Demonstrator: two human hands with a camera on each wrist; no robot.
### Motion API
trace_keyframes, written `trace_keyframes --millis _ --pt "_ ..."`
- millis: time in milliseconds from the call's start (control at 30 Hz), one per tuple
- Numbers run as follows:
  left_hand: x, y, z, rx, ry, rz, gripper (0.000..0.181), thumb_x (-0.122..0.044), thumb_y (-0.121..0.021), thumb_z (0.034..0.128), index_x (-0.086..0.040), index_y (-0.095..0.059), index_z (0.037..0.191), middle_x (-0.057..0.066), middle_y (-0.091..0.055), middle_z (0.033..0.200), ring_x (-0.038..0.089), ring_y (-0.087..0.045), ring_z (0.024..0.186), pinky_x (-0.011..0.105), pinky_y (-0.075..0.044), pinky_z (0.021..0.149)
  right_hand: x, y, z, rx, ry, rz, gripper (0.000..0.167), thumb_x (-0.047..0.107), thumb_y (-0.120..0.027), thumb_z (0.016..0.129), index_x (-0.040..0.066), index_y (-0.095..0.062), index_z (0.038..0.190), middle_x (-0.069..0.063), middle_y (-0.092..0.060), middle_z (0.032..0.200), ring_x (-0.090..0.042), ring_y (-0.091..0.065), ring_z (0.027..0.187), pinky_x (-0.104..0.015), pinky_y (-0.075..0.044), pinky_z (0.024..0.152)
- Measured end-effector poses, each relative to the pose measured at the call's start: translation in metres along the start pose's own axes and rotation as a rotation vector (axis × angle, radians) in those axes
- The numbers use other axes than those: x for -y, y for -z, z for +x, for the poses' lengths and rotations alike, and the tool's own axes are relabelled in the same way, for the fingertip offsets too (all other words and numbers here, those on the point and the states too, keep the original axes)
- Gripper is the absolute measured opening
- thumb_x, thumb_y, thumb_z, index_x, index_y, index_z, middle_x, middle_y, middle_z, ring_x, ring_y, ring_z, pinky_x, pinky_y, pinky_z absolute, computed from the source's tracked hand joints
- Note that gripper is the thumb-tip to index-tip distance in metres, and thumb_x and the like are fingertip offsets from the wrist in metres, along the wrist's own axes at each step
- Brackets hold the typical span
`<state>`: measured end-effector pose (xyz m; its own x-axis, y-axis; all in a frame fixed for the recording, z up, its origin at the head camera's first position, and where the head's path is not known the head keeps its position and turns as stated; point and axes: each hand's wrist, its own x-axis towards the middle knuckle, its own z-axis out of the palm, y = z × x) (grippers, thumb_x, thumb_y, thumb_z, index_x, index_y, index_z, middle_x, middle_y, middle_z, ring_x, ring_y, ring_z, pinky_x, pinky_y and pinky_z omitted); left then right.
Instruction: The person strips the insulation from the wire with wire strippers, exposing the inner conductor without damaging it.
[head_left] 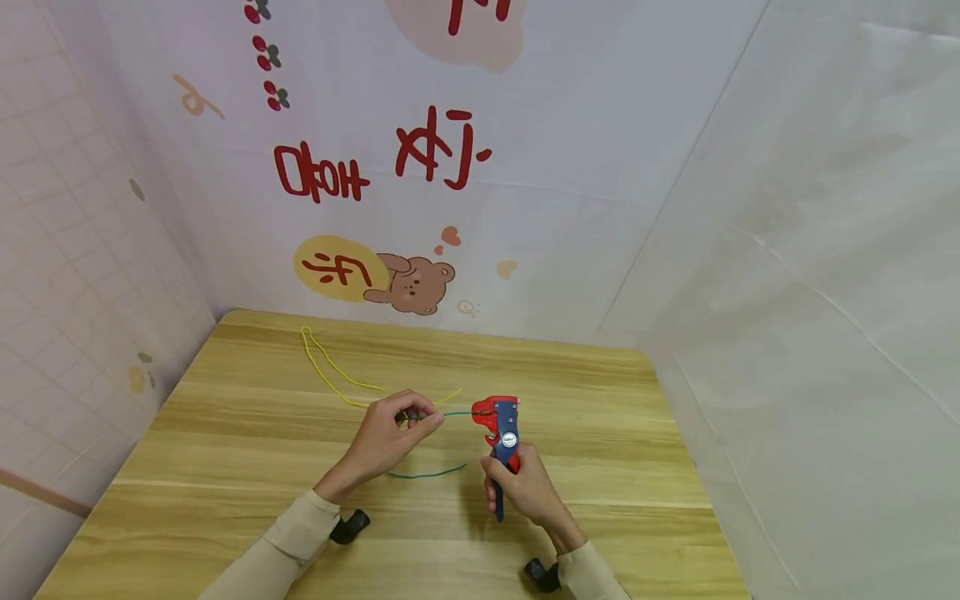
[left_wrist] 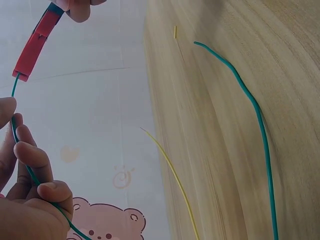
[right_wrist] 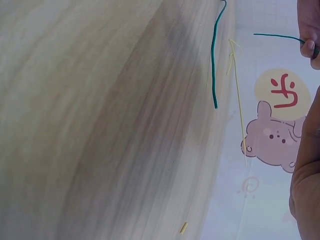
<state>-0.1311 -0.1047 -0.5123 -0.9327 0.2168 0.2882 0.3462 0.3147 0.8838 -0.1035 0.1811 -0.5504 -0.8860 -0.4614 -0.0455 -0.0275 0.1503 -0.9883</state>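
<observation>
Between thumb and fingers, my left hand (head_left: 401, 433) pinches a green wire (head_left: 456, 413) above the table. The wire's short end reaches the red nose of a red-and-blue wire stripper (head_left: 507, 417); the left wrist view shows it meeting the tip. My right hand (head_left: 525, 483) grips the stripper by its handles, nose pointing left. More of the green wire (left_wrist: 262, 135) lies on the wood, its other end loose. Behind the left hand lies a looped yellow wire (head_left: 322, 367), with a thin bare-looking tip in the left wrist view.
A small yellow piece (left_wrist: 175, 32), like cut insulation, lies on the wooden table (head_left: 615, 467). Printed white cloth (head_left: 570, 208) stands behind the table and at both sides. Black camera mounts (head_left: 350, 527) sit at both wrists, near the sleeves.
</observation>
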Motion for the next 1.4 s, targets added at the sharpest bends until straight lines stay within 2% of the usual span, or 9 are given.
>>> trace_keyframes --millis 100,300,533,633,767,967,1033,1200,1400 --pt "0.0005 -0.0004 -0.0006 0.003 0.005 0.0 0.011 -0.029 -0.084 0.1051 -0.018 -0.082 0.104 -0.007 -0.075 0.095 0.008 -0.059 0.078 0.025 -0.05 0.071 -0.0006 -0.0004 -0.0001 -0.005 0.002 0.002 0.037 0.017 -0.062 0.115 -0.01 -0.064 0.09 -0.04 -0.058 0.071 -0.01 -0.067 0.053 -0.035 -0.063 0.055" --pt "-0.0001 -0.0004 -0.0012 0.006 0.005 0.002 0.01 -0.029 -0.084 0.1054 -0.019 -0.082 0.105 -0.007 -0.076 0.096 0.008 -0.058 0.077 0.025 -0.05 0.071 -0.0013 -0.0013 -0.0001 -0.017 0.005 0.007 0.038 0.015 -0.061 0.115 -0.011 -0.063 0.088 -0.037 -0.058 0.068 -0.01 -0.066 0.051 -0.034 -0.062 0.053" --pt "0.0002 -0.0004 -0.001 0.004 -0.005 0.015 0.01 -0.028 -0.083 0.1058 -0.018 -0.081 0.105 -0.007 -0.075 0.095 0.007 -0.058 0.077 0.025 -0.05 0.072 -0.0001 -0.0026 0.0006 -0.039 -0.025 0.027 0.038 0.013 -0.06 0.115 -0.011 -0.063 0.086 -0.005 -0.063 0.061 -0.011 -0.066 0.05 -0.032 -0.061 0.052" --pt "-0.0003 -0.0006 -0.001 0.004 -0.01 0.018 0.013 -0.028 -0.083 0.106 -0.015 -0.082 0.105 -0.007 -0.075 0.095 0.007 -0.058 0.077 0.025 -0.05 0.072 0.0 -0.0032 0.0007 -0.042 -0.033 0.03 0.037 0.011 -0.059 0.115 -0.012 -0.063 0.086 0.001 -0.063 0.061 -0.011 -0.066 0.049 -0.032 -0.061 0.052" --pt "-0.0003 -0.0006 -0.0012 0.006 -0.017 0.014 0.017 -0.029 -0.082 0.1064 -0.012 -0.082 0.105 -0.007 -0.075 0.095 0.007 -0.058 0.077 0.025 -0.05 0.072 -0.001 -0.0037 0.0005 -0.045 -0.028 0.028 0.037 0.008 -0.057 0.114 -0.012 -0.062 0.084 -0.003 -0.062 0.06 -0.011 -0.065 0.048 -0.032 -0.061 0.052" --pt "0.0007 -0.0013 -0.0013 0.011 -0.025 0.006 0.013 -0.028 -0.082 0.1064 -0.015 -0.082 0.106 -0.006 -0.076 0.096 0.007 -0.06 0.08 0.025 -0.051 0.073 -0.0022 -0.0039 0.0002 -0.048 -0.003 0.01 0.035 0.008 -0.057 0.114 -0.011 -0.061 0.085 -0.027 -0.059 0.062 -0.01 -0.064 0.048 -0.032 -0.06 0.05" --pt "0.0014 -0.0017 -0.0013 0.008 -0.028 0.007 0.013 -0.027 -0.082 0.1064 -0.015 -0.082 0.106 -0.005 -0.076 0.096 0.007 -0.06 0.08 0.026 -0.051 0.072 -0.0021 -0.0039 0.0003 -0.049 -0.005 0.013 0.034 0.008 -0.057 0.114 -0.011 -0.061 0.086 -0.024 -0.06 0.061 -0.01 -0.064 0.048 -0.032 -0.06 0.049" --pt "0.0024 -0.002 -0.0012 -0.002 -0.033 0.013 0.012 -0.026 -0.083 0.1063 -0.014 -0.082 0.105 -0.005 -0.076 0.096 0.007 -0.06 0.08 0.026 -0.051 0.073 -0.0013 -0.0042 0.0009 -0.059 -0.018 -0.001 0.034 0.008 -0.057 0.114 -0.009 -0.062 0.086 -0.002 -0.062 0.06 -0.009 -0.064 0.048 -0.031 -0.059 0.049" --pt "0.002 -0.0025 -0.0007 -0.01 -0.029 0.023 0.011 -0.025 -0.083 0.1057 -0.015 -0.082 0.104 -0.006 -0.075 0.095 0.008 -0.058 0.08 0.025 -0.05 0.073 -0.0004 -0.0052 0.0012 -0.07 -0.01 -0.013 0.036 0.007 -0.056 0.115 -0.008 -0.063 0.083 0.0 -0.062 0.06 -0.01 -0.064 0.047 -0.033 -0.059 0.049"
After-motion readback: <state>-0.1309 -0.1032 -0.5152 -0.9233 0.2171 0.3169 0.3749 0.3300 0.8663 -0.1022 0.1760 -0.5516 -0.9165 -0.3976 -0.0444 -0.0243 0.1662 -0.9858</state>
